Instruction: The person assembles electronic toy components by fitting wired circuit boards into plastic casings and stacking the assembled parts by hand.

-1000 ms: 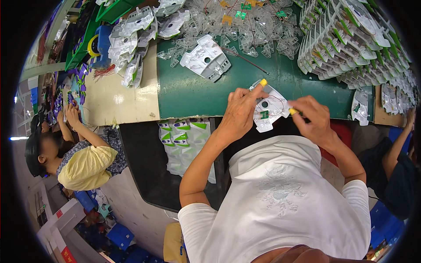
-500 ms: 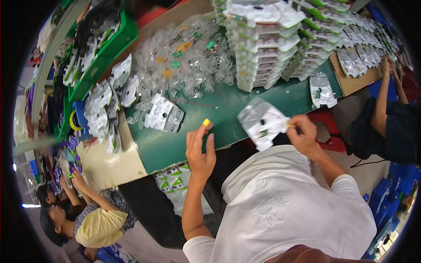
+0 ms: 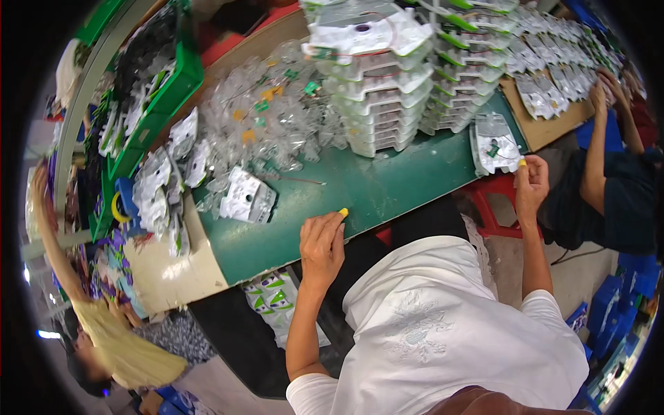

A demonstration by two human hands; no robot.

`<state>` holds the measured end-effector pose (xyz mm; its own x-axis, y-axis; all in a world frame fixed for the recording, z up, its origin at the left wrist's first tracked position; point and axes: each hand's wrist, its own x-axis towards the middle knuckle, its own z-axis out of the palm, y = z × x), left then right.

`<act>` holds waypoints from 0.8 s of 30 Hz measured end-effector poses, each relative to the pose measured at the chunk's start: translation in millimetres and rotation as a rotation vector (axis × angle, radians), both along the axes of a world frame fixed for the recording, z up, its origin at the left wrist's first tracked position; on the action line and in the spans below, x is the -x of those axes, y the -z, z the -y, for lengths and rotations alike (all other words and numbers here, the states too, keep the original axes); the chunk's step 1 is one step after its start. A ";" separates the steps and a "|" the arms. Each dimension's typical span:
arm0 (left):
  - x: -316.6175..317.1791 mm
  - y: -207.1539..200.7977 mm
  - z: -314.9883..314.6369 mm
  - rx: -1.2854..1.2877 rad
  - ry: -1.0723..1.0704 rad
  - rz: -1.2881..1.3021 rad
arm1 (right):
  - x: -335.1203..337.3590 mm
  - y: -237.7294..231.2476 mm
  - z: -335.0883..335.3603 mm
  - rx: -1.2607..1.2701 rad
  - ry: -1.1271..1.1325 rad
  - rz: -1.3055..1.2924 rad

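Observation:
My right hand (image 3: 532,185) is at the right end of the green table, a yellow cover on one fingertip. Its closed fingers meet the lower right edge of a white plastic housing (image 3: 499,160) with a clear upper part and a small green circuit board. That housing seems to lie over another one. My left hand (image 3: 322,247) hovers by the table's front edge, fingers curled together, a yellow cover on one fingertip; nothing shows in it. Left of it, another white housing (image 3: 247,197) with a dark round hole lies on the table.
Tall stacks of white-and-green housings (image 3: 377,90) stand at the back. A heap of clear plastic parts (image 3: 277,111) lies left of them, beside loose housings (image 3: 158,180) and a green crate (image 3: 149,114). Co-workers sit left and right; a red stool (image 3: 494,214) is below the table's right end.
My right hand has moved right with the housing, from before my body to the table's right end. My left hand's fingers have curled in. The left co-worker has raised an arm.

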<state>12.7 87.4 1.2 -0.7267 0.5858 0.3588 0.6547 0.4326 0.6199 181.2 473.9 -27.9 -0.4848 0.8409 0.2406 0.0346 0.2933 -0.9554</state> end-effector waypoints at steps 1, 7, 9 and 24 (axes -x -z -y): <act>-3.4 -2.9 5.0 0.001 -0.024 0.008 | 2.3 1.3 2.4 0.025 0.016 0.019; 11.8 -0.7 52.9 -0.018 -0.273 -0.196 | -7.8 -23.2 13.1 -0.164 0.041 0.029; 26.3 -7.0 82.1 0.065 -0.399 -0.303 | 14.7 -26.7 44.9 -0.249 -0.090 0.073; 77.4 4.2 143.0 0.308 -0.325 -0.548 | 223.0 -17.0 250.1 -0.777 -0.881 0.384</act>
